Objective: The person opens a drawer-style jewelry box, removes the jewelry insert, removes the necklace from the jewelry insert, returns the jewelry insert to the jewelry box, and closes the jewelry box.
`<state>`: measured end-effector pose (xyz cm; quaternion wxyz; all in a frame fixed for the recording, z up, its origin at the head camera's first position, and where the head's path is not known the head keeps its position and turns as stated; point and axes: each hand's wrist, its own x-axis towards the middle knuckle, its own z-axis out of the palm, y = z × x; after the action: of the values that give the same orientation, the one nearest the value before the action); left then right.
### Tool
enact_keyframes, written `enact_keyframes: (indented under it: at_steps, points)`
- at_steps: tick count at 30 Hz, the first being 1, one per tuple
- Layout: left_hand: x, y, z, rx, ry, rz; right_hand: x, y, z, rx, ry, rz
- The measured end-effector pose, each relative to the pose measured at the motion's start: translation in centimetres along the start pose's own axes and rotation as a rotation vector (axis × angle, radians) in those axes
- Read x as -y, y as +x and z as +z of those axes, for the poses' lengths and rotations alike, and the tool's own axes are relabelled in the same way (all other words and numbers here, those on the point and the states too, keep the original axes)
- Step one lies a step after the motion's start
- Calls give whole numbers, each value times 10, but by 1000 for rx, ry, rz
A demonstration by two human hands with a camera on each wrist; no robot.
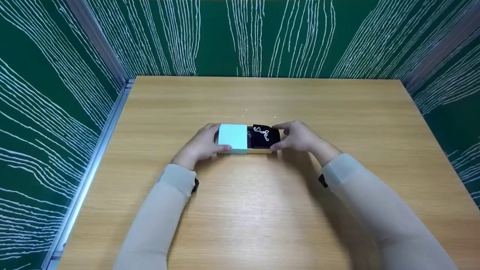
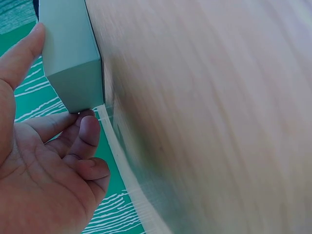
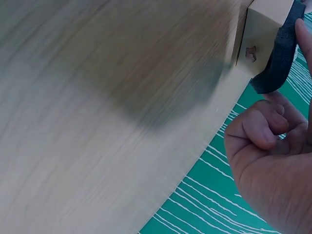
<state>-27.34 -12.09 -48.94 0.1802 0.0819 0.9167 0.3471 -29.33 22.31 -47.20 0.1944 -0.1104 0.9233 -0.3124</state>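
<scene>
A small box lies mid-table in the head view. Its pale mint sleeve covers the left part, and a tan inner drawer sticks out to the right. The drawer holds a black foam pad with a silver chain on it. My left hand grips the mint sleeve with thumb and fingers. My right hand pinches the drawer's right end, thumb at the near side, fingers at the far side. The right wrist view shows the tan drawer end and the black foam beside my curled fingers.
The wooden table is bordered by green walls with white line patterns on the left, back and right. A metal rail runs along the table's left edge. Two tiny specks lie behind the box.
</scene>
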Motion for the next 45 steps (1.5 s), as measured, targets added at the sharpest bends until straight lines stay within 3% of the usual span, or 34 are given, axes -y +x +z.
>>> enact_keyframes:
  at_steps: [45]
  points:
    - [1,2,-2,19,8,-8,-11,8,9,-22,3,-33]
